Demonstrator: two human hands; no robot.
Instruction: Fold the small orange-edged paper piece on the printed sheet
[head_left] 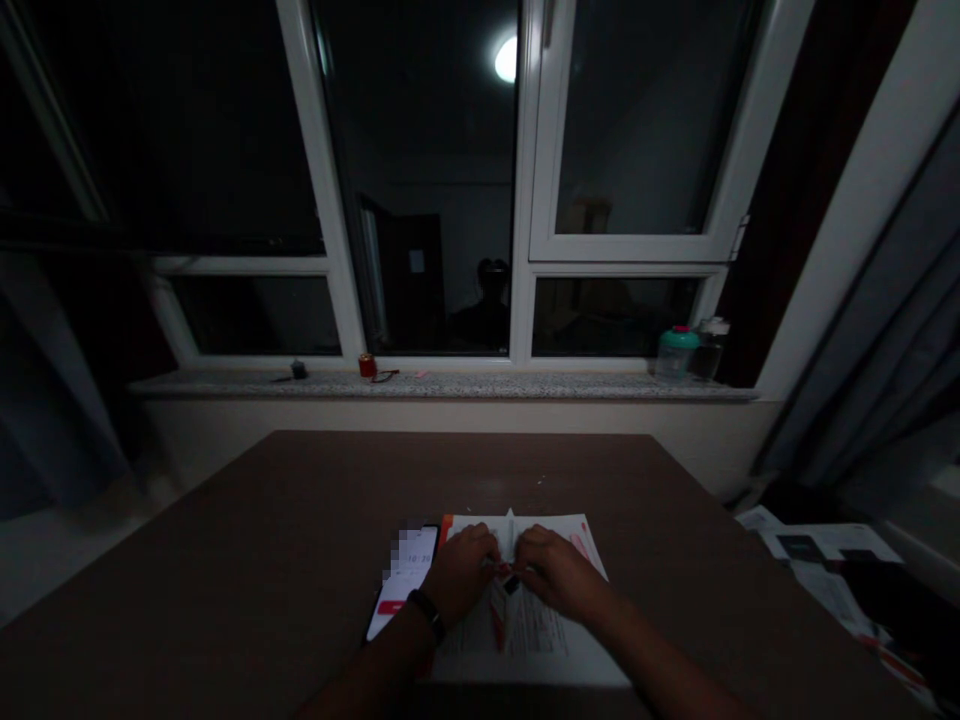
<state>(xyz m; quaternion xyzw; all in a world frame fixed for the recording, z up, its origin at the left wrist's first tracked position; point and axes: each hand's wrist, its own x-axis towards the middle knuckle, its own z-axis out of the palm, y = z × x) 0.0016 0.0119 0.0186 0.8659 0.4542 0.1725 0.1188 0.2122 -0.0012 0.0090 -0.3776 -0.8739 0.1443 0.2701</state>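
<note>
My left hand, with a dark band at the wrist, and my right hand meet over a printed white sheet with an orange edge. The fingers of both are closed, pinching a folded piece of paper with red and dark print between them. A pale pointed fold stands up just beyond the fingertips. How the folds lie under the fingers is hidden. Left of my left hand lies a phone with its screen lit.
The brown table reaches toward a window sill. On the sill stand a green-lidded bottle, a clear bottle, a small red object and a small dark one. Papers lie beyond the table's right edge.
</note>
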